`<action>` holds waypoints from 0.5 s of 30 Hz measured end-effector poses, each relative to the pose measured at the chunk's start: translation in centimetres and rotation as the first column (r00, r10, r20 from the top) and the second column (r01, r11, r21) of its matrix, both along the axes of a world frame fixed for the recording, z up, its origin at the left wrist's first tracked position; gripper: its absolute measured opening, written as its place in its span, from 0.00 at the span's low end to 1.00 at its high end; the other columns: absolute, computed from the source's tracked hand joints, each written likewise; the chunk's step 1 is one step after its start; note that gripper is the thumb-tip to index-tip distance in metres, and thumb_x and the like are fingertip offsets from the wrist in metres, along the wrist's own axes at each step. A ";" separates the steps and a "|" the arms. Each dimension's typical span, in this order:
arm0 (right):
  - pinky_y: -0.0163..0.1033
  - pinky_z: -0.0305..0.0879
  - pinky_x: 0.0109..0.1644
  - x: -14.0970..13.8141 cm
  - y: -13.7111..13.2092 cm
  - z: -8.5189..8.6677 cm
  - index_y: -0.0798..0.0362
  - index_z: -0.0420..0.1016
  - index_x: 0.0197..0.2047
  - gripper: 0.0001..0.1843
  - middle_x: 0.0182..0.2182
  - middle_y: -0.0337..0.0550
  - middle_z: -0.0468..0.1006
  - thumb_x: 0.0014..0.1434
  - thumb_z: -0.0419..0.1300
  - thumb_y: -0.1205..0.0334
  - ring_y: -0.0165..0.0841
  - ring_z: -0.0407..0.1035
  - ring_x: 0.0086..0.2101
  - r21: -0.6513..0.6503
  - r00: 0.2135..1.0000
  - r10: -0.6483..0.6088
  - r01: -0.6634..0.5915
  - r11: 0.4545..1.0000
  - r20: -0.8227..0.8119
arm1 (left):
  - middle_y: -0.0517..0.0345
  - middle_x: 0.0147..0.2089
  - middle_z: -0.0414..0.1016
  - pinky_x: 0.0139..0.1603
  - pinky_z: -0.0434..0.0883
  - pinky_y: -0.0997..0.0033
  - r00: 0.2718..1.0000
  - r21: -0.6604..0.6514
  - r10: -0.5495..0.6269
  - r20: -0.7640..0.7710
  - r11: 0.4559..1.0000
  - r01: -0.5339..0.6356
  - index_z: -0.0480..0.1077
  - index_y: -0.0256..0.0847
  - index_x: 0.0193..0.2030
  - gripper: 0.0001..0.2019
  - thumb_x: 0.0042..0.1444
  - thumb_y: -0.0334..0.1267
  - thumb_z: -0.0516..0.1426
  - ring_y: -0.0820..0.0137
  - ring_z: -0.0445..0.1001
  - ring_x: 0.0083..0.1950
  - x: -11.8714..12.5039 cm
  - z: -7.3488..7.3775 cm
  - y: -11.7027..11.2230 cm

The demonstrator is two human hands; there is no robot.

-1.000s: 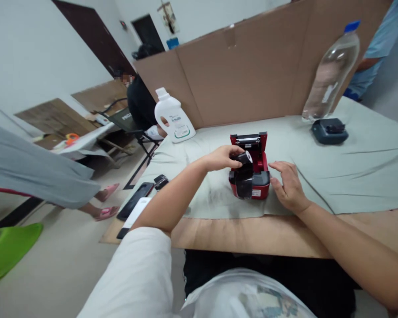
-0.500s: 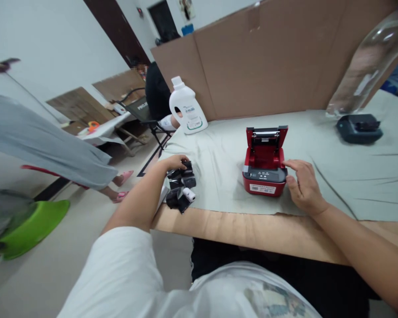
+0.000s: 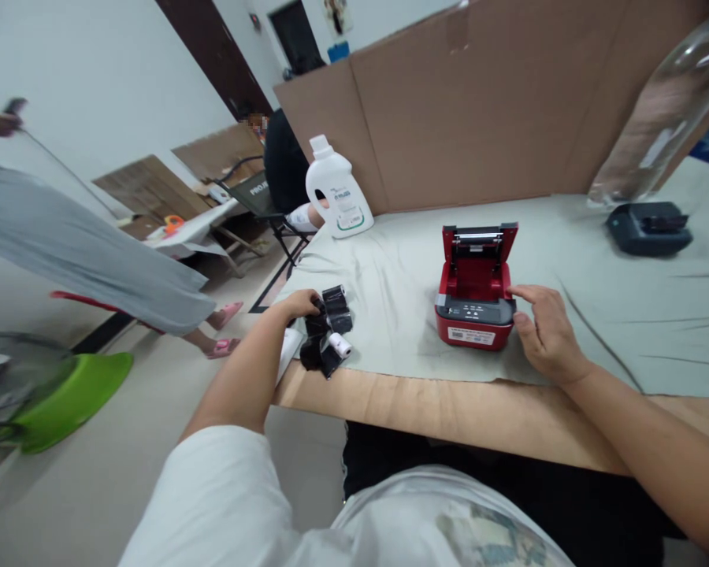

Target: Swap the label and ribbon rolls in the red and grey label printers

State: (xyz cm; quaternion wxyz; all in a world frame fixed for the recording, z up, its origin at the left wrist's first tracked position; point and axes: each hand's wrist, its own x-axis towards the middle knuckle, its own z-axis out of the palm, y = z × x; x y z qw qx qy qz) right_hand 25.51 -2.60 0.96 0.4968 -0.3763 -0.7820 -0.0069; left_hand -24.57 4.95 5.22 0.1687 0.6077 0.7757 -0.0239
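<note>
A small red printer point(image 3: 474, 293) stands on the grey-green cloth point(image 3: 596, 315) with its lid up and its paper bay empty. My right hand point(image 3: 544, 331) rests against the printer's right side, index finger on its top edge, other fingers loosely curled. My left hand point(image 3: 298, 305) is closed on a black paper roll point(image 3: 329, 335) with a white core, whose black strip trails loose, at the table's left front corner. A white sheet lies under that hand.
A white detergent bottle point(image 3: 336, 189) stands at the back left before a cardboard screen point(image 3: 478, 110). A clear plastic bottle point(image 3: 655, 118) and a dark blue device point(image 3: 650, 228) sit at the right. A person in grey walks at the left; another sits behind. A green fan base point(image 3: 64, 398) is on the floor.
My left hand lifted the black roll out of the printer and carried it left to the table's corner. The printer bay now stands empty. My right hand stayed by the printer.
</note>
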 end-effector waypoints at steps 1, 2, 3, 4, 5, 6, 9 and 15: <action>0.57 0.63 0.54 0.0 0.0 0.0 0.52 0.65 0.59 0.19 0.48 0.53 0.73 0.66 0.48 0.61 0.46 0.67 0.49 0.006 1.000 0.000 0.000 1.000 0.003 | 0.60 0.30 0.77 0.41 0.71 0.70 1.000 0.016 0.004 0.000 1.000 -0.004 0.73 0.41 0.32 0.15 0.31 0.32 0.62 0.62 0.75 0.40 0.1 -0.1 -0.2; 0.57 0.64 0.54 0.0 0.0 0.0 0.52 0.65 0.59 0.19 0.48 0.53 0.73 0.66 0.48 0.61 0.46 0.67 0.49 0.011 1.000 -0.001 0.001 1.000 0.007 | 0.59 0.31 0.77 0.41 0.71 0.70 1.000 0.033 0.011 -0.001 0.999 -0.010 0.73 0.41 0.32 0.15 0.32 0.32 0.61 0.62 0.75 0.39 0.1 0.1 -0.3; 0.57 0.64 0.54 0.0 0.0 -0.1 0.52 0.64 0.59 0.19 0.48 0.53 0.73 0.66 0.48 0.61 0.46 0.67 0.49 0.014 1.000 -0.002 0.002 1.000 0.010 | 0.58 0.32 0.77 0.41 0.71 0.69 1.000 0.052 0.016 -0.008 0.999 -0.015 0.73 0.40 0.33 0.15 0.33 0.32 0.61 0.62 0.75 0.40 0.1 0.4 -0.5; 0.57 0.64 0.54 0.0 0.0 -0.1 0.52 0.64 0.59 0.19 0.48 0.53 0.73 0.66 0.48 0.61 0.46 0.67 0.49 0.012 1.000 -0.003 0.003 1.000 0.013 | 0.57 0.33 0.77 0.41 0.71 0.69 1.000 0.083 0.026 -0.003 0.996 -0.025 0.72 0.39 0.35 0.16 0.34 0.33 0.61 0.62 0.75 0.40 0.2 1.1 -0.6; 0.56 0.64 0.54 0.1 0.0 -0.1 0.51 0.64 0.59 0.19 0.48 0.52 0.73 0.66 0.48 0.61 0.46 0.67 0.49 0.012 1.000 -0.003 0.003 1.000 0.014 | 0.57 0.34 0.76 0.41 0.72 0.69 0.999 0.126 0.041 0.032 0.991 -0.045 0.72 0.39 0.37 0.17 0.35 0.33 0.60 0.63 0.74 0.40 0.2 2.0 -0.7; 0.56 0.64 0.54 0.1 0.1 -0.1 0.51 0.64 0.59 0.19 0.48 0.52 0.74 0.66 0.48 0.61 0.46 0.68 0.49 0.013 1.000 -0.003 0.003 1.000 0.013 | 0.57 0.35 0.76 0.41 0.72 0.70 0.993 0.174 0.054 0.106 0.982 -0.072 0.71 0.39 0.39 0.18 0.35 0.34 0.60 0.64 0.74 0.40 0.4 3.1 -0.9; 0.56 0.64 0.54 0.0 0.1 -0.1 0.51 0.65 0.58 0.19 0.48 0.52 0.74 0.66 0.49 0.61 0.46 0.68 0.49 0.014 1.000 -0.002 0.002 1.000 0.007 | 0.59 0.36 0.74 0.34 0.74 0.70 0.881 0.257 0.002 0.474 0.956 -0.140 0.69 0.40 0.43 0.24 0.34 0.37 0.62 0.67 0.74 0.37 2.4 7.3 -2.1; 0.58 0.63 0.55 -0.2 -0.1 0.2 0.50 0.64 0.59 0.19 0.49 0.52 0.74 0.65 0.50 0.60 0.46 0.67 0.50 0.033 1.000 0.000 0.000 0.999 0.003 | 0.57 0.30 0.76 0.25 0.71 0.71 0.686 -0.006 -0.217 0.694 0.952 0.307 0.74 0.43 0.35 0.24 0.24 0.38 0.71 0.68 0.73 0.28 13.4 13.1 -6.4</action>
